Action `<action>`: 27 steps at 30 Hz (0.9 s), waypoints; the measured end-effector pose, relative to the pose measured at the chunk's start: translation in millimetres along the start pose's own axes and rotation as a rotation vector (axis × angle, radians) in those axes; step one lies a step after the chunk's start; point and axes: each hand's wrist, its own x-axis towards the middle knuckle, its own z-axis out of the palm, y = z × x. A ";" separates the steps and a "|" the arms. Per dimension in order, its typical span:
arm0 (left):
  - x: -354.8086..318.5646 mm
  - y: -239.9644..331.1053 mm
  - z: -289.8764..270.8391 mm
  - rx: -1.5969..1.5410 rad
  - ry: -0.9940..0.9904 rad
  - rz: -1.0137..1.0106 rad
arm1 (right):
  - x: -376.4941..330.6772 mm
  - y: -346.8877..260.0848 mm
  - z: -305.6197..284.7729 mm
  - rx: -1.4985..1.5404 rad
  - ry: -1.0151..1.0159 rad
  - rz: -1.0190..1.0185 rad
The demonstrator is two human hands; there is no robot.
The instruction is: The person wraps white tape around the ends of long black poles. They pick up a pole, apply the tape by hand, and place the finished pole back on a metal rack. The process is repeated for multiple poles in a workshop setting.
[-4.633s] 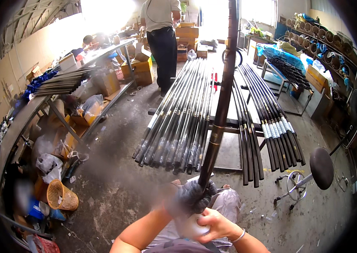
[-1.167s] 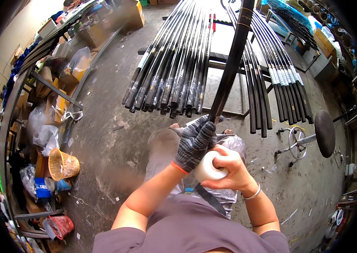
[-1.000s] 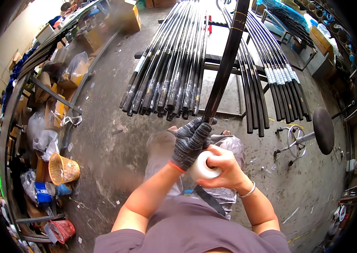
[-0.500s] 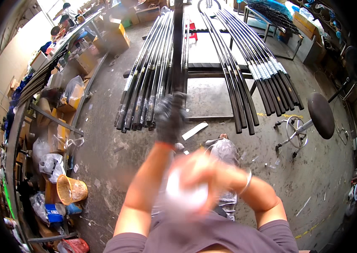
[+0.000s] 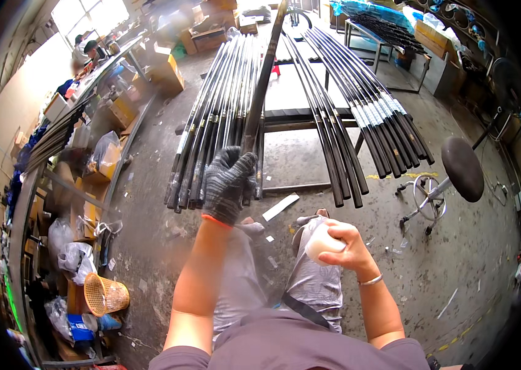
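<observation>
Concrete floor (image 5: pixel 470 271), rod racks (image 5: pixel 223 117), stool (image 5: pixel 461 168), basket (image 5: pixel 105 295)

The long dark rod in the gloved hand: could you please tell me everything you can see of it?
The long dark rod is a slim, straight, matt black pole, seemingly carbon or graphite. It runs from the left hand, which wears a grey knitted glove with an orange cuff and grips its near end, up and away towards the top of the picture. It passes above the racked rods; its far end is out of sight. The right hand is clear of it.
</observation>
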 end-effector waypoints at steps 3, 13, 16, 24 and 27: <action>7.8 -40.7 -3.3 0.211 0.080 0.084 | -30.2 11.3 -7.0 0.032 0.035 0.200; 42.7 -53.4 -17.2 1.301 0.229 0.437 | -62.6 30.2 -22.4 0.041 0.176 0.286; 46.5 -54.2 -15.4 1.411 0.136 0.514 | -64.4 29.7 -21.0 0.075 0.219 0.296; 56.0 -72.7 5.0 1.668 0.157 0.553 | -80.3 40.1 -26.4 0.039 0.285 0.349; 57.8 -78.3 3.4 1.724 0.150 0.478 | -87.7 44.4 -29.7 0.016 0.303 0.337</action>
